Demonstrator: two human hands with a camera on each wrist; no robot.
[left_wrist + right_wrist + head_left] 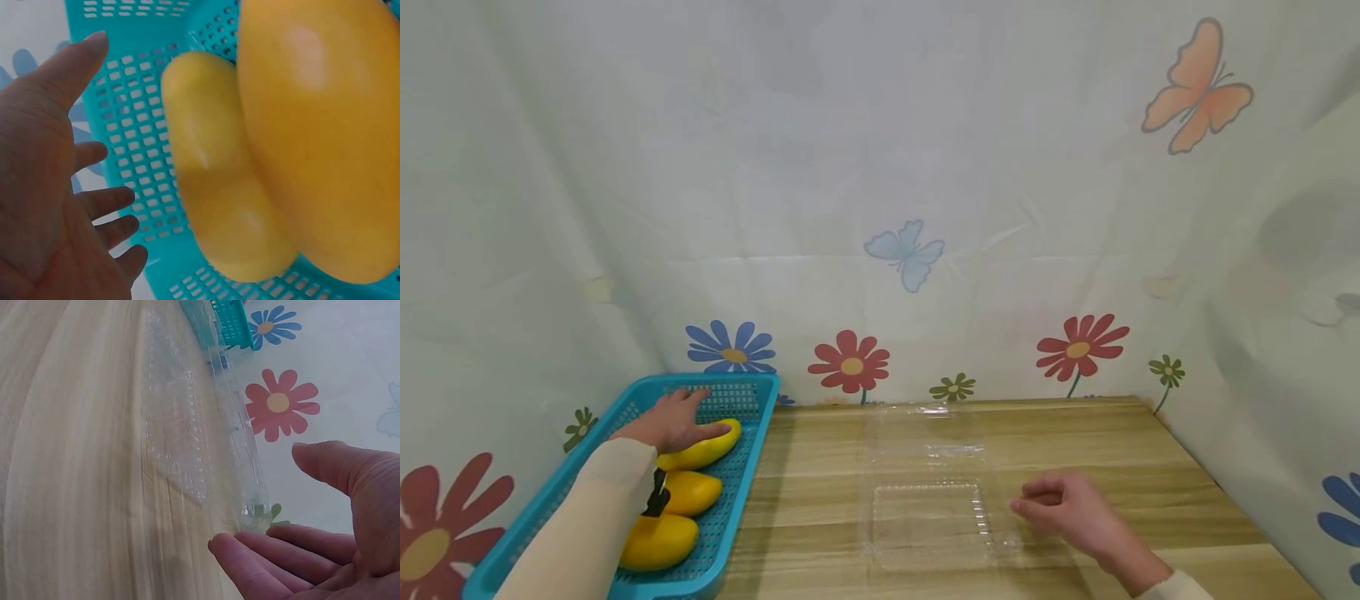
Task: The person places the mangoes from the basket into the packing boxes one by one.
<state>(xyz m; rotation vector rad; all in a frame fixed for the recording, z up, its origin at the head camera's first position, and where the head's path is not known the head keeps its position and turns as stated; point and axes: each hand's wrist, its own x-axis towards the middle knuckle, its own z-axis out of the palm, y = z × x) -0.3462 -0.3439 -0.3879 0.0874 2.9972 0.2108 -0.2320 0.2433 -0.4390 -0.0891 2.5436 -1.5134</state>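
Note:
In the head view my left hand [675, 422] is over the back of a blue plastic basket [747, 500], thumb and fingers spread around the farthest yellow mango [702, 452]. The left wrist view shows that mango [212, 169] lying against a larger one [319, 137], with the palm and straight fingers beside them. Two more mangoes, a middle one [694, 493] and a near one [658, 543], lie in front, partly behind the forearm. My right hand [1067, 510] hovers by the right edge of a clear plastic clamshell box [925, 525], fingers loosely bent, holding nothing.
The box's lid [925, 425] lies folded open toward the back of the wood-grain table [1075, 433]. Close behind and at both sides hangs a white curtain [820, 167] printed with flowers and butterflies. The basket's raised wall stands left of the box.

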